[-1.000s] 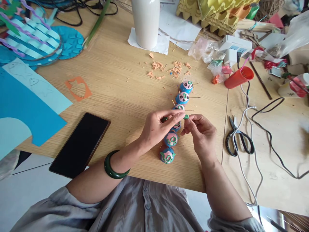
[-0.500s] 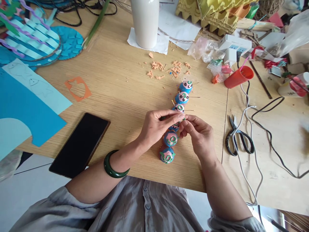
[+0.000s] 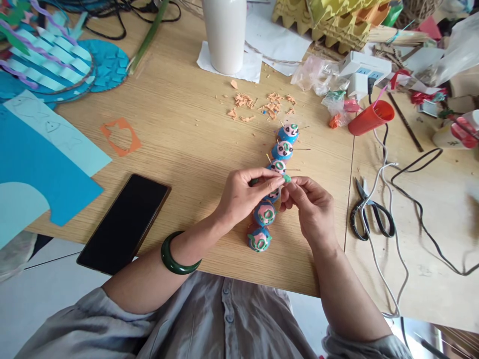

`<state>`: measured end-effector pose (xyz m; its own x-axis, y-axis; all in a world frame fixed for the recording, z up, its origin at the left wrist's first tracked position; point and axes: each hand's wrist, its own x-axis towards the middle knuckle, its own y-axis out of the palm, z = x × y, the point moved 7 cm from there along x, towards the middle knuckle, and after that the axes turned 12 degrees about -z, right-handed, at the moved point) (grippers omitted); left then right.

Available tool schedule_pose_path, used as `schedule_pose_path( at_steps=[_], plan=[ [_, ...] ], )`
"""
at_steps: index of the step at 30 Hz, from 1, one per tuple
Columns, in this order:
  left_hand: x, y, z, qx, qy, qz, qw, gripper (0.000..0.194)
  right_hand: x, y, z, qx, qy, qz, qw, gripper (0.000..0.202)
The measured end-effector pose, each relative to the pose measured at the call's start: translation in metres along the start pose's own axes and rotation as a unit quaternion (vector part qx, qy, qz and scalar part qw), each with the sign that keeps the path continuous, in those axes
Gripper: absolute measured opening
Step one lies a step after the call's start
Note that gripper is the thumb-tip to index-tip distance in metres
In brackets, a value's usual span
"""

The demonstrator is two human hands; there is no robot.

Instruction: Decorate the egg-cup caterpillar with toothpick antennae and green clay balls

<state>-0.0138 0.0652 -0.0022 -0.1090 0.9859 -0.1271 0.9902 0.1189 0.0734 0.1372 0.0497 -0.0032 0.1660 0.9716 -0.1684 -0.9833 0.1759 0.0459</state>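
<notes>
The work looks well advanced but, judging by the uneven trimming, not complete: a row of six blue balls (image 3: pixel 264 214) with pink tops runs from the centre of the frame down to the lower middle, and every top in clear view carries a green loop. The three uppermost also bear dark spots and have thin sticks (image 3: pixel 293 170) poking out at their sides, while the lowest has green strips at its sides and shows no stick. The fourth is partly covered by the fingers, so its finish cannot be told in full. Over it, the left hand (image 3: pixel 239 192) and the right hand (image 3: pixel 313 207) pinch a small green piece (image 3: pixel 287 178) between their fingertips, not yet set on any ball; a dark green bit also shows inside the left hand's curl. Orange crumbs (image 3: pixel 244 100) lie on the counter (image 3: pixel 179 134) above the row, with a white bottle (image 3: pixel 224 40) beyond them at upper centre. A phone (image 3: pixel 125 224) lies at lower left, and a red cup (image 3: pixel 368 119) leans at upper right. Right of the hands, a white cable (image 3: pixel 407 273) crosses the black-handled scissors (image 3: pixel 365 202) and might snag if they were lifted; nothing else appears to obstruct the row itself.
</notes>
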Motion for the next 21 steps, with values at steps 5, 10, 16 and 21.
schedule_pose_path(
  at_steps=[5,10,16,21],
  plan=[
    [-0.001,-0.001,-0.003,0.000,0.026,-0.012,1.000,0.025,0.001,0.002,-0.005,0.027,0.026,0.009,0.999,0.025],
    [-0.005,-0.001,-0.016,0.073,0.129,-0.024,0.989,0.014,0.002,-0.003,-0.003,0.023,0.011,-0.041,0.999,0.027],
    [-0.004,0.001,-0.012,0.039,0.098,-0.008,0.994,0.020,0.002,-0.003,-0.001,0.043,0.010,-0.030,0.999,0.024],
    [-0.002,-0.001,-0.007,0.024,0.040,-0.013,0.999,0.021,-0.001,-0.001,0.001,0.034,0.006,-0.016,0.999,0.022]
  ],
)
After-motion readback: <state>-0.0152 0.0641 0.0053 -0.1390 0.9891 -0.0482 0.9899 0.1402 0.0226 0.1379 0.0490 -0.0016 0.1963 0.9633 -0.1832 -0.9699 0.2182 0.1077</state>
